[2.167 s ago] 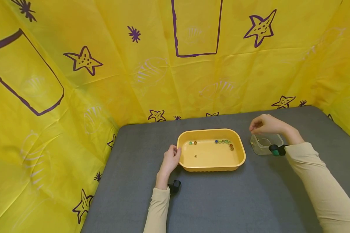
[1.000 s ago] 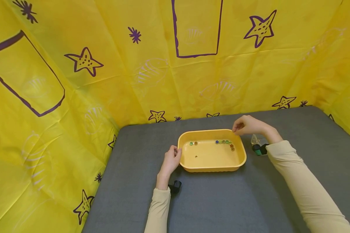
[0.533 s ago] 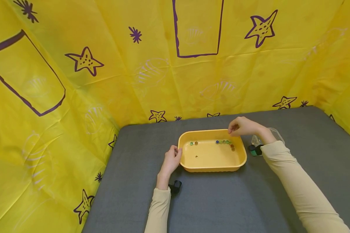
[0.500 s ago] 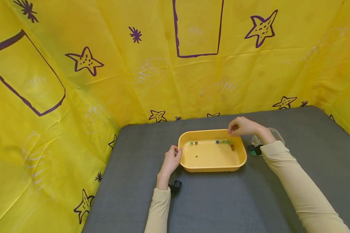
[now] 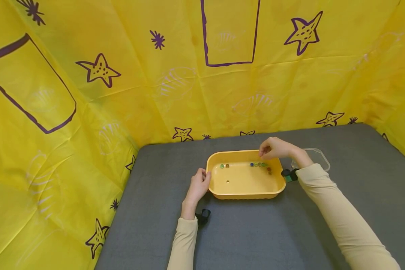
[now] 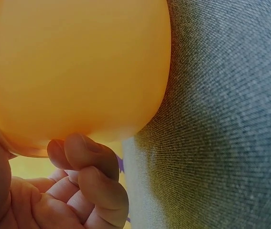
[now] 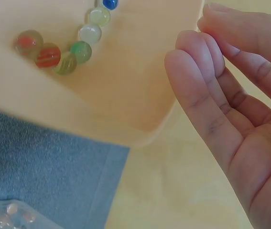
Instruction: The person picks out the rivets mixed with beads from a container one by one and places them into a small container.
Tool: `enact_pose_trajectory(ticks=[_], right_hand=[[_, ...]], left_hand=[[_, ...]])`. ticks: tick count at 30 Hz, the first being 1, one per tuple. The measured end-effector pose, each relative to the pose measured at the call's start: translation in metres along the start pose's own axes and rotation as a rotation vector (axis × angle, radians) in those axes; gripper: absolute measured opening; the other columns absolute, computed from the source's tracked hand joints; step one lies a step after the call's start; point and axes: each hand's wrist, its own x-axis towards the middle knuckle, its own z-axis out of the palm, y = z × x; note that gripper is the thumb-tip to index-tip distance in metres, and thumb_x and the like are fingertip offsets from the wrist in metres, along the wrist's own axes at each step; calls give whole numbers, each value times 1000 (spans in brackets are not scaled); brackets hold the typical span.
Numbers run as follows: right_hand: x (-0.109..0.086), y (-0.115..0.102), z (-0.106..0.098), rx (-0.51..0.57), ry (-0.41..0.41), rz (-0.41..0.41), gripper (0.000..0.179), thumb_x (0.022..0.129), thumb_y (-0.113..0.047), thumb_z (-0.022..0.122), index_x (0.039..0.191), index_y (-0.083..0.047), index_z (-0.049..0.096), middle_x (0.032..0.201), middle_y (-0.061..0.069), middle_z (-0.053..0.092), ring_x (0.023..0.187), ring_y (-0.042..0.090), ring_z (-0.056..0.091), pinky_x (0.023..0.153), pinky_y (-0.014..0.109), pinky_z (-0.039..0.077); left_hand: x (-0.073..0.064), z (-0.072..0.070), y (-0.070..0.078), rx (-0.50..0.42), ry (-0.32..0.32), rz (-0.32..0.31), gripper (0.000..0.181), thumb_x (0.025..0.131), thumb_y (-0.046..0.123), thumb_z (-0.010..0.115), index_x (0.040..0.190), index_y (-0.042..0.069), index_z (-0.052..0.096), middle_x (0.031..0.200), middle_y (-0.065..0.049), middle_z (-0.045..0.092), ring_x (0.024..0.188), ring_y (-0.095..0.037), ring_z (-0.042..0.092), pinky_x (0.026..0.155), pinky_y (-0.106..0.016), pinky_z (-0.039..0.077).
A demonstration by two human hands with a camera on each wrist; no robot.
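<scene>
A yellow plastic tray [image 5: 246,195] stands on the grey surface with several glass marbles inside. My left hand [image 5: 198,184] holds its left end, fingers curled against the outer wall. A blue marble [image 5: 252,164] starts a curved row near the far right corner, which ends in reddish-brown ones. Green [image 5: 222,166] and brown [image 5: 227,165] marbles lie at the left. My right hand [image 5: 277,147] is above the tray's far rim with thumb and fingertips close together; the right wrist view [image 7: 235,90] hides whether something is between them.
Right of the tray sits a clear plastic container [image 5: 324,160], partly behind the right wrist; small pinkish round things show in it [image 7: 12,209]. A tiny gold-coloured spot [image 5: 227,181] marks the tray floor. Yellow printed cloth [image 5: 175,93] rises behind the surface.
My right hand has gone from above the clear container leftward to the tray's far rim, and a bit further left since. The left hand and the visible marbles look unmoved.
</scene>
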Motion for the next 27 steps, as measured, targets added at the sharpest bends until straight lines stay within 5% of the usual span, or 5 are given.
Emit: enact_pose_trajectory(ticks=[27], right_hand=[[25,-8,24,9,-47,-39,6,81,-2,67,85,2,67,78,5,64,67,14,56,65,30,47]], left_hand=[[-1,0,-1,3,2,19,21,97,20,47,98,-1,49,64,-5,53,50,-12,49,49,-25,44]])
